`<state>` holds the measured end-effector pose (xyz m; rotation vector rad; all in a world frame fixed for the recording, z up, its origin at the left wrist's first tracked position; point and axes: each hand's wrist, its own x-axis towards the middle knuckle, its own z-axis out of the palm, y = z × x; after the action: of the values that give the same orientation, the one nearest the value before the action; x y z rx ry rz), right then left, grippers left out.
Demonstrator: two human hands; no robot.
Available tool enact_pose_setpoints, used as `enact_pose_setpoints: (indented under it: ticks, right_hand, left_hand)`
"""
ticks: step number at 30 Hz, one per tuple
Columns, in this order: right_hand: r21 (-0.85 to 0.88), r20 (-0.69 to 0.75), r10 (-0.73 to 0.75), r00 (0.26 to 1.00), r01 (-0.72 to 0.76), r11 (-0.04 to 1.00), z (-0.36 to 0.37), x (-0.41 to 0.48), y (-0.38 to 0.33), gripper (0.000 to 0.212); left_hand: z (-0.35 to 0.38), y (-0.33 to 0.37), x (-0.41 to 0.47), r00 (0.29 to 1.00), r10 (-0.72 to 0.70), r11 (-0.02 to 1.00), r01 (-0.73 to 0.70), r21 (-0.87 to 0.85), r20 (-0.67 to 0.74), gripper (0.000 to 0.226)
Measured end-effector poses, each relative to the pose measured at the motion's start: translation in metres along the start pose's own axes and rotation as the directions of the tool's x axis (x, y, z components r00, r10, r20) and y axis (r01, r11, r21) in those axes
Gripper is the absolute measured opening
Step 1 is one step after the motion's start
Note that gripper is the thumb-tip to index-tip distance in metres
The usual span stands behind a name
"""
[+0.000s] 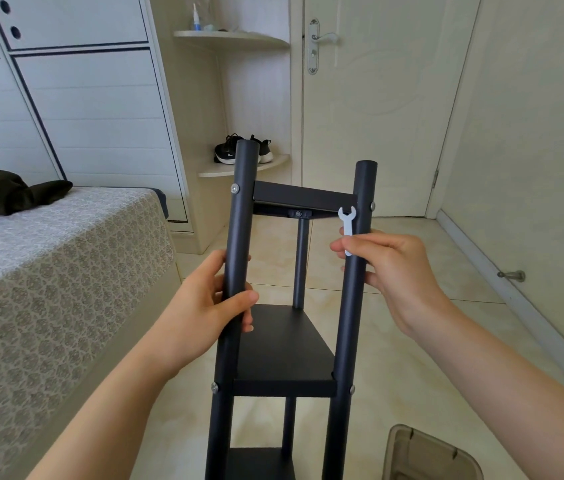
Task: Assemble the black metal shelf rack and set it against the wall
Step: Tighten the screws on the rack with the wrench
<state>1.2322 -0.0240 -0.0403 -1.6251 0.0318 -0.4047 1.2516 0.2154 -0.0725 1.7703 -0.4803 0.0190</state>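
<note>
The tall black metal shelf rack with round tube posts stands upright on the pale tiled floor, just beside the patterned grey bed and facing the cream door. The left hand has its grip clenched round the left front post. The right hand grasps the right front post, its grip pinning a small flat white wrench against it.

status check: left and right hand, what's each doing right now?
Left hand: closed, gripping the left post of the rack.
Right hand: closed round the right post, pinching a white wrench.
</note>
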Motion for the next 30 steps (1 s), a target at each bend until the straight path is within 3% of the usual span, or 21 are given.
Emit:
enact_pose_setpoints:
  ticks: [7,13,26,30]
  right_hand:
    - [-0.016,-0.04,-0.111,0.993,0.111,0.994,-0.003,-0.005,-0.008,0.021]
    - [-0.023,-0.043,-0.144,0.989,0.143,0.989,-0.003,-0.008,-0.014,0.021]
    - [-0.054,-0.025,-0.19,0.982,0.188,0.981,-0.01,-0.01,-0.01,0.023]
    - [-0.043,0.039,-0.197,0.98,0.199,0.979,-0.009,-0.01,-0.01,0.022]
  left_hand:
    - [0.005,-0.001,0.006,0.999,0.044,0.997,-0.045,-0.058,-0.011,0.041]
    - [0.01,-0.009,0.013,0.997,-0.026,0.994,0.018,-0.106,-0.07,0.04]
    - [0.014,-0.014,0.023,0.986,-0.056,0.998,0.061,0.023,-0.155,0.036]
    - [0.012,-0.013,0.025,0.972,-0.039,0.987,0.074,0.145,-0.23,0.029]
